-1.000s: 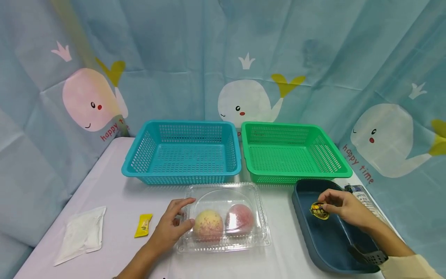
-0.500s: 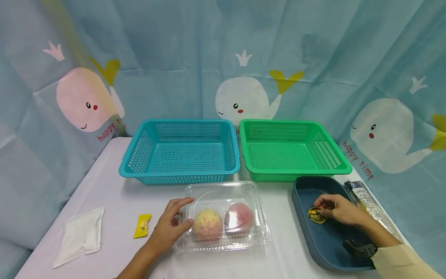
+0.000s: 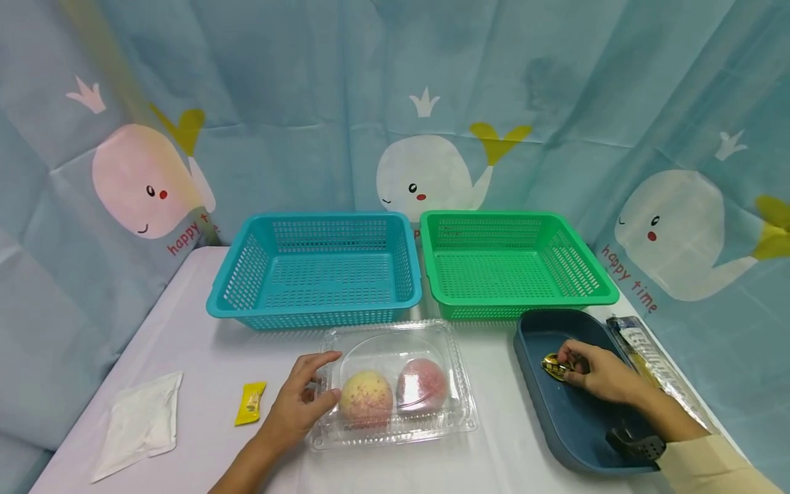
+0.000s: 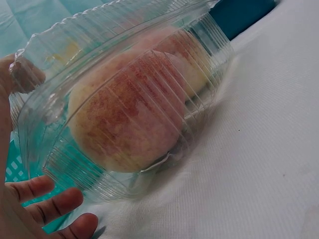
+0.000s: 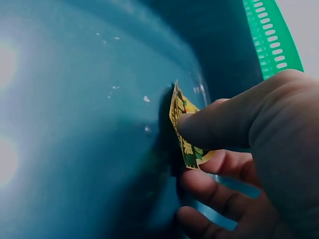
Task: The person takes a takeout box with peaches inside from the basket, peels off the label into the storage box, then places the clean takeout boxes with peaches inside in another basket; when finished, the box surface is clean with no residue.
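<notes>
Behind everything, curtain (image 3: 290, 82): we see whale-printed cloth hanging in folds.
White table (image 3: 496, 405): carries all that we handle.
Blue basket (image 3: 315, 307): stands at the back, just left of the green one.
Green basket (image 3: 531, 300): stands behind the navy tray.
Navy tray (image 3: 574, 425): lies at our right, with the sticker inside it.
Clear container (image 3: 395, 436): sits between our hands, its lid down.
Long packet (image 3: 654, 363): lies along the tray's right side.
White packet (image 3: 140, 424): lies flat, far left.
Left hand (image 3: 299, 401): fingers loosely spread, touching the container's left end.
Right hand (image 3: 595, 374): inside the tray, thumb and fingers pinching the sticker.
Peach-like pieces (image 3: 367, 394): two, side by side in the container.
Yellow sachet (image 3: 250, 403): lies left of the left hand.
Gold-and-black sticker (image 3: 553, 368): bent in our pinch near the tray floor; we cannot tell whether it touches. We judge the step to be picking it up; next calls for a careful lift, then perhaps placing it on the lid.
</notes>
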{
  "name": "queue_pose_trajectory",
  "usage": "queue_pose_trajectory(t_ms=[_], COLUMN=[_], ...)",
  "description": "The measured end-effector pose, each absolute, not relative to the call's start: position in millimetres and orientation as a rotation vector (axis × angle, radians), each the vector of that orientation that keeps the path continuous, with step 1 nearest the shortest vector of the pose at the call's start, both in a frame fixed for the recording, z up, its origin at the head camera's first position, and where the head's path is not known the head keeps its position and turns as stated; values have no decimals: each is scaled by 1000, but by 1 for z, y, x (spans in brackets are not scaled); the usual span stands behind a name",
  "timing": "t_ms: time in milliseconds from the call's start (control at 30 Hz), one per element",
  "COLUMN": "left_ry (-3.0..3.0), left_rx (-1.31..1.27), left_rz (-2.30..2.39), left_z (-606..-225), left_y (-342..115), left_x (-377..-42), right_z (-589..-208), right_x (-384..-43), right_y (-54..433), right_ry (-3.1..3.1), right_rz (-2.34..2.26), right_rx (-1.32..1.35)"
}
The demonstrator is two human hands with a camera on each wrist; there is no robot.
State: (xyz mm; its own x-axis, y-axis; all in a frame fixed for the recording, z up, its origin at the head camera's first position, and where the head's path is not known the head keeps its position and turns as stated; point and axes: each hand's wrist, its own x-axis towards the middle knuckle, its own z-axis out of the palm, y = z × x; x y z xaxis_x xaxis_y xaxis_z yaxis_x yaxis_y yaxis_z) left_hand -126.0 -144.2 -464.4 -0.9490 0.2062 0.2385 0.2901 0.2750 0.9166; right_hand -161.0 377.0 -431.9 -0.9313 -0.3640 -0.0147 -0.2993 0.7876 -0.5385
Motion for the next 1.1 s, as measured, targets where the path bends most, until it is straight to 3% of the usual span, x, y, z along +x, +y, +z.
queue_pose_trajectory(t_ms=[567, 833, 1100], left_ry=[-2459, -2445, -2459], left_rx=[-457, -481, -476], left_rz=[-1798, -1792, -1786], left_z=[-467, -465, -465], left_y=[-144, -145, -145], left_x=[-125, -126, -126], right_z=[-435, -442, -441], right_x=[-159, -160, -159], right_y=[374, 377, 377], right_ry=[3101, 2972, 3006], right_rz=[-832, -714, -549], right_rx=[-578, -870, -932])
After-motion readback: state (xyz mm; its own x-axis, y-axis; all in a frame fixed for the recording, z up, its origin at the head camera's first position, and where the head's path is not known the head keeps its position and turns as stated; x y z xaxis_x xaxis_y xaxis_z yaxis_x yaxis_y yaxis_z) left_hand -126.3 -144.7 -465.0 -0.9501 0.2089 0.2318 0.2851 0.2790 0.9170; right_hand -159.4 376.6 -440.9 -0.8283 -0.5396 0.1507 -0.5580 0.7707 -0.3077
